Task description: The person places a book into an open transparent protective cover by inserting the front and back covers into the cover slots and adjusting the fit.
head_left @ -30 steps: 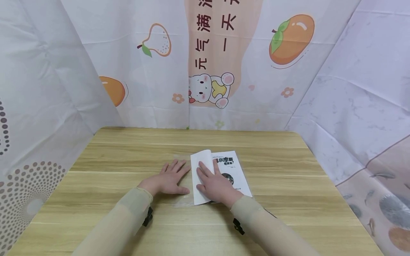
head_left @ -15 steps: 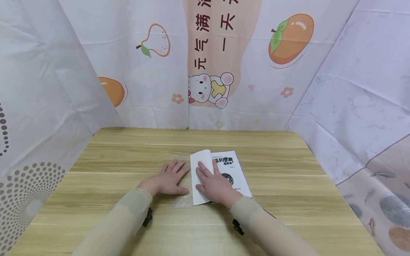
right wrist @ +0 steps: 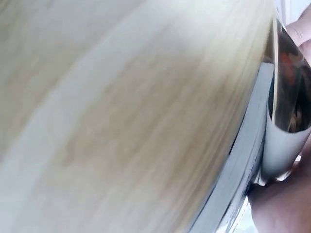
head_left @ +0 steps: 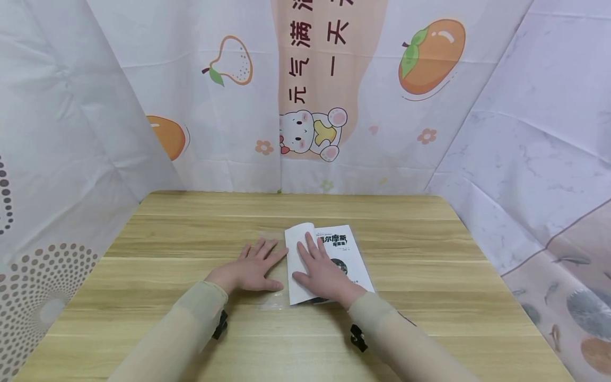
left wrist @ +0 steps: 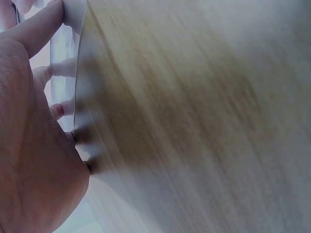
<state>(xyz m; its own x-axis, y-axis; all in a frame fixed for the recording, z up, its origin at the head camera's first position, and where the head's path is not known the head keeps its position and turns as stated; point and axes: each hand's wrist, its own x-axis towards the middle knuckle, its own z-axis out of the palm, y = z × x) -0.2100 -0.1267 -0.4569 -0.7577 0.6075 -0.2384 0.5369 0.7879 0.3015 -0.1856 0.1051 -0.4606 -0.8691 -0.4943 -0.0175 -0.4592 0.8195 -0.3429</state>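
Left hand [head_left: 255, 271], fingers spread apart, rests on clear, glossy plastic film [head_left: 271, 302]; right hand [head_left: 325, 273], fingers also apart, lies on a smooth, curling white paper leaf [head_left: 297, 241]. Beneath that hand is a rectangular white-paged book [head_left: 359, 265] with black lettering. Under both stretches a pale brown wood-grain tabletop [head_left: 410, 244]; beyond them hangs creased white curtain fabric [head_left: 210, 111], fruit-printed.

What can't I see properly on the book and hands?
Round picture: head view, partly behind the right hand.
Title's left end: head view, partly hidden by finger or flap.
Small print: head view, too tiny to read.
Dark cover picture: right wrist view, blurred, cut by the edge.
Left hand: left wrist view, cut off by the left edge.
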